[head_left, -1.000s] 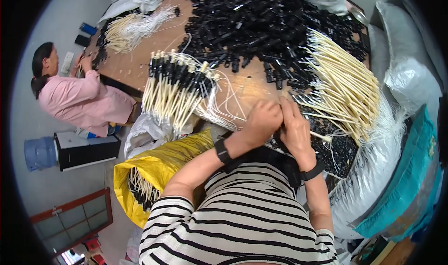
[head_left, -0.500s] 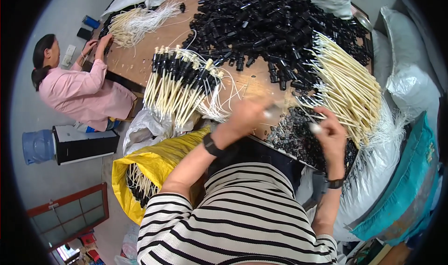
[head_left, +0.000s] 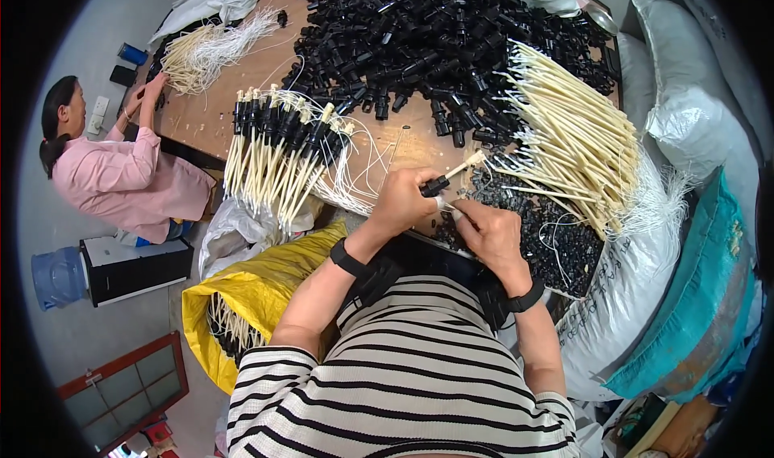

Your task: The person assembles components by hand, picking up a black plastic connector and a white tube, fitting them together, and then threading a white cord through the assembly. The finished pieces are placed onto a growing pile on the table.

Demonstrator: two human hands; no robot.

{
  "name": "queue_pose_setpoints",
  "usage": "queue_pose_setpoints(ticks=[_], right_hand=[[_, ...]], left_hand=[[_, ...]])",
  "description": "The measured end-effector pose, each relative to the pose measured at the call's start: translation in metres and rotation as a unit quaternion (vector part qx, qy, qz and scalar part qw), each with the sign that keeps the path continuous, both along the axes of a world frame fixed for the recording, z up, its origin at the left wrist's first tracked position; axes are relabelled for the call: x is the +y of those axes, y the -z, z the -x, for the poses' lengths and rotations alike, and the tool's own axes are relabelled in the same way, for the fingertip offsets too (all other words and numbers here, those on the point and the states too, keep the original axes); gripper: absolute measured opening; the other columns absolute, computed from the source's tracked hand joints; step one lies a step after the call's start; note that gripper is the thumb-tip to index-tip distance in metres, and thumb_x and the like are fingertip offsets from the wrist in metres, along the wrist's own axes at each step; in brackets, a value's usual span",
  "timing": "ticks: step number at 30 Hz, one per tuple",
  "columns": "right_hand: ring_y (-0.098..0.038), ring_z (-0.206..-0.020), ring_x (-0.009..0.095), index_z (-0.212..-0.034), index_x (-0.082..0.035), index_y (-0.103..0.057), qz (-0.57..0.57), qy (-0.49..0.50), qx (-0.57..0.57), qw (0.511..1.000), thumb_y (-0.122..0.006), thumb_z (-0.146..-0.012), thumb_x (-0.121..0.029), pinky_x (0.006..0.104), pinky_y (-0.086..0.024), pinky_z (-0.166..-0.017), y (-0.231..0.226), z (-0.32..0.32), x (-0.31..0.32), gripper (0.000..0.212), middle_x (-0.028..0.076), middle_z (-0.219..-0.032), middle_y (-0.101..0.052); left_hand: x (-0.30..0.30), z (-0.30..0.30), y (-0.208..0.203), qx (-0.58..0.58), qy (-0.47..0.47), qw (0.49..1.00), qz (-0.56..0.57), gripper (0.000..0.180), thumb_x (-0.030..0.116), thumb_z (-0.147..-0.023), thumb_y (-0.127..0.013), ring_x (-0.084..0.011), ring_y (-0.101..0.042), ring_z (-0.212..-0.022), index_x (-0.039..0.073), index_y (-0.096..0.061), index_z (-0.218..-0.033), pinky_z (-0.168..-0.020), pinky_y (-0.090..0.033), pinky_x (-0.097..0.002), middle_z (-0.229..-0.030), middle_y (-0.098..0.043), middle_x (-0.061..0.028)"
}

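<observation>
Black tubular fitting [head_left: 434, 186], one: held in the left hand [head_left: 405, 201], near the close edge of the desk [head_left: 415, 150]. Left grip: fingers closed about the fitting.

Cream stem [head_left: 462, 168], one: slanting out past the fitting, knobbed end foremost. Risk: a loose hold could let stem or fitting twist and slip.

Right hand [head_left: 493, 232], one: thumb and forefinger bunched just beside the left fingers; whether this grip is clamped on anything cannot be told. Risk: with contact so slight, a tug off-line could bend the part or miss it.

Small dark pieces [head_left: 556, 244], a spread: beneath and right of the right hand. Risk: a dropped part could be lost among them.

Cream stem bundle [head_left: 576, 139], one: right, white ends fanned. Risk: a brushing forearm could disorder it.

Stem-and-fitting cluster [head_left: 270, 160], one: left, overhanging the edge, loose white cords [head_left: 352, 190] alongside. Risk: a sleeve or watchband [head_left: 348, 256] could snag the cords.
</observation>
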State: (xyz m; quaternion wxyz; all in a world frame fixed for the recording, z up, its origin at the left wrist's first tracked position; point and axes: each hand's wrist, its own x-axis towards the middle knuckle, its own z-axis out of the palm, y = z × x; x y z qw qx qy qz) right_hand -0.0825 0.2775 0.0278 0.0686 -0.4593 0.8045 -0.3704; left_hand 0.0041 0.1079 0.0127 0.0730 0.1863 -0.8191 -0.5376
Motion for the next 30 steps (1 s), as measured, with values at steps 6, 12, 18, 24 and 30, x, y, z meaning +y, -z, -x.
queue_pose_setpoints(ticks=[6,12,18,24,30], right_hand=[[-0.062,-0.055,0.028,-0.097,-0.009,-0.071,0.018,0.043,0.077,0.996,-0.067,-0.076,-0.009,0.0351,-0.047,-0.051,0.0,0.004,-0.001,0.021,0.012,-0.067,-0.063],[-0.062,-0.057,0.029,-0.095,-0.009,-0.071,-0.004,0.036,0.066,0.997,-0.067,-0.076,-0.009,0.0353,-0.048,-0.051,0.003,0.004,-0.001,0.019,0.012,-0.069,-0.064],[-0.064,-0.059,0.029,-0.094,-0.009,-0.071,-0.01,0.03,0.026,0.999,-0.067,-0.079,-0.009,0.0353,-0.049,-0.053,0.004,0.001,0.0,0.015,0.014,-0.071,-0.065],[-0.064,-0.056,0.029,-0.094,-0.012,-0.072,0.043,0.019,-0.003,0.999,-0.068,-0.079,-0.013,0.0373,-0.048,-0.051,0.009,0.0,0.002,0.015,0.012,-0.067,-0.064],[-0.06,-0.05,0.019,-0.092,-0.006,-0.072,0.024,0.076,-0.033,0.996,-0.068,-0.078,-0.008,0.0288,-0.045,-0.049,0.007,0.005,0.008,0.015,0.013,-0.061,-0.061]], left_hand=[[-0.008,-0.005,0.017,0.044,0.081,0.987,0.133,0.033,-0.001,-0.071,-0.052,-0.0394,-0.059,-0.092,0.001,-0.062,-0.102,-0.078,-0.046,-0.0451,-0.093,-0.062,-0.0192],[0.0,-0.003,0.01,0.077,0.097,0.979,0.163,0.032,-0.002,-0.071,-0.05,-0.039,-0.06,-0.086,0.002,-0.062,-0.1,-0.075,-0.047,-0.0465,-0.086,-0.063,-0.0186],[-0.002,-0.002,0.003,0.016,0.131,0.984,0.118,0.034,-0.003,-0.073,-0.054,-0.0365,-0.061,-0.087,0.001,-0.061,-0.106,-0.076,-0.048,-0.0416,-0.089,-0.063,-0.0192],[0.007,0.009,-0.026,-0.061,0.063,0.996,-0.036,0.026,0.003,-0.077,-0.06,-0.0292,-0.061,-0.073,0.0,-0.062,-0.103,-0.068,-0.047,-0.0364,-0.08,-0.062,-0.0179],[-0.006,-0.002,0.011,0.044,0.086,0.979,0.181,0.031,-0.001,-0.074,-0.056,-0.0367,-0.06,-0.082,0.0,-0.06,-0.105,-0.072,-0.046,-0.0419,-0.086,-0.061,-0.019]])
